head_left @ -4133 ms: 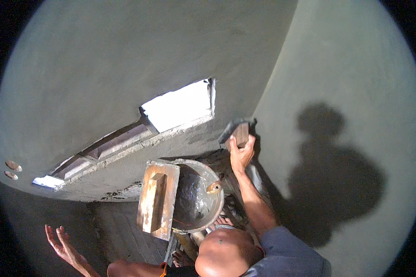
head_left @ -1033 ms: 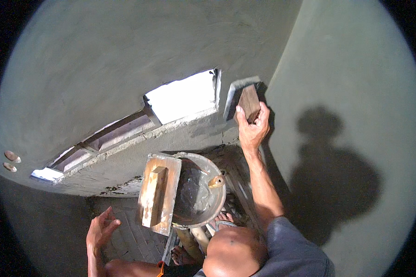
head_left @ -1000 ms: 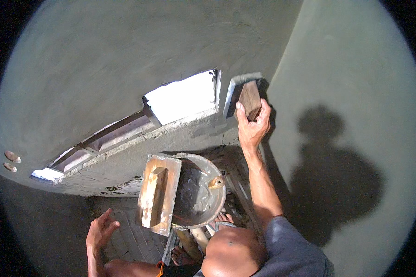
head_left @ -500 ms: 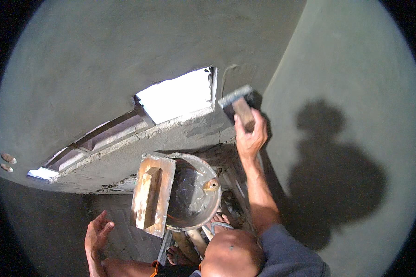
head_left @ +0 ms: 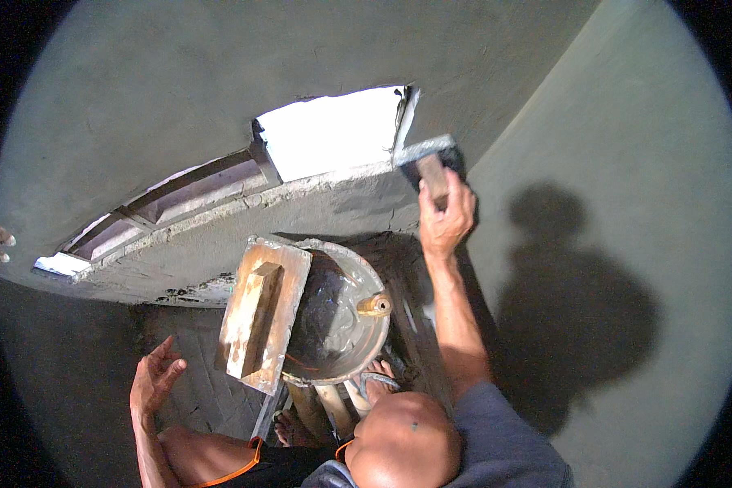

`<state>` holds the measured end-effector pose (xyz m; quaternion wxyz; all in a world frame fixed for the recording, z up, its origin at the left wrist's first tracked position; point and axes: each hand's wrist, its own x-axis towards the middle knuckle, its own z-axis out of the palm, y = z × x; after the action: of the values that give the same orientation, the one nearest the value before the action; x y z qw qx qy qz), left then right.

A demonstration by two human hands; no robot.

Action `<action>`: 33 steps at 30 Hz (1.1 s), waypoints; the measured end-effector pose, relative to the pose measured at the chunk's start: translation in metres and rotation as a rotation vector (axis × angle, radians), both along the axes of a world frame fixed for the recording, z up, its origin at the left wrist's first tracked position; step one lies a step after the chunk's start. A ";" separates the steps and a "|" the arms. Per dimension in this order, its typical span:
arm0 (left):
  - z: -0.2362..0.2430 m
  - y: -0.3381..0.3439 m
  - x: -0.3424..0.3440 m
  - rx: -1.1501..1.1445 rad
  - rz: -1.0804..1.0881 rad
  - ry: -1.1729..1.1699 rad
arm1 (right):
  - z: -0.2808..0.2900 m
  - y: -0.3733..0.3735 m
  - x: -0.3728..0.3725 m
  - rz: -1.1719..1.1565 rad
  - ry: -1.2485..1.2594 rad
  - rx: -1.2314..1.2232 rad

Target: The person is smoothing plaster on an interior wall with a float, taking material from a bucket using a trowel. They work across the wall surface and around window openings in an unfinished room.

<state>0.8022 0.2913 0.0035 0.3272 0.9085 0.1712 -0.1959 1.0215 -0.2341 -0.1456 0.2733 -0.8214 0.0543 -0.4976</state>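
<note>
A broad grey plastered wall fills the upper left, meeting a paler, smooth grey side wall at a slanting corner on the right. Low in the plastered wall is a long opening, brightly lit, with a rough, crumbly lower edge. Beneath it stands a round, mortar-smeared bucket of wet grey mix, and a mortar-stained rectangular wooden board with a raised bar handle lies tilted over the bucket's left rim. Smaller is the grey-plated float with a brown wooden block handle, up by the opening's lower right corner; whether its plate touches the wall I cannot tell. The right hand pinches that handle between thumb and fingers. The left hand hangs well apart at lower left, holding nothing, thumb apart from loosely curled fingers. The step in hand looks to be spreading or smoothing mix on the strip between opening and corner; the next move would call for a flat plate, even pressure and care near the opening's fragile edge.
</note>
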 end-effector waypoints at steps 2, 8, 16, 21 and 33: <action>0.000 -0.009 0.004 -0.035 0.002 0.020 | -0.057 -0.002 -0.011 0.000 0.097 0.017; 0.000 0.002 -0.010 -0.078 0.040 0.001 | -0.111 0.011 -0.043 0.002 0.227 0.086; -0.002 0.003 -0.009 -0.038 0.090 -0.055 | -0.044 0.031 -0.004 -0.005 0.138 0.152; -0.008 0.009 -0.004 -0.038 0.027 -0.049 | -0.192 0.001 -0.045 -0.069 0.404 0.119; -0.011 0.011 -0.005 -0.036 0.096 -0.033 | 0.151 0.007 -0.007 0.001 -0.131 0.026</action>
<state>0.7967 0.3023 -0.0074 0.3553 0.8963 0.2054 -0.1679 1.0142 -0.2270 0.0049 0.2875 -0.7835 0.0423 -0.5493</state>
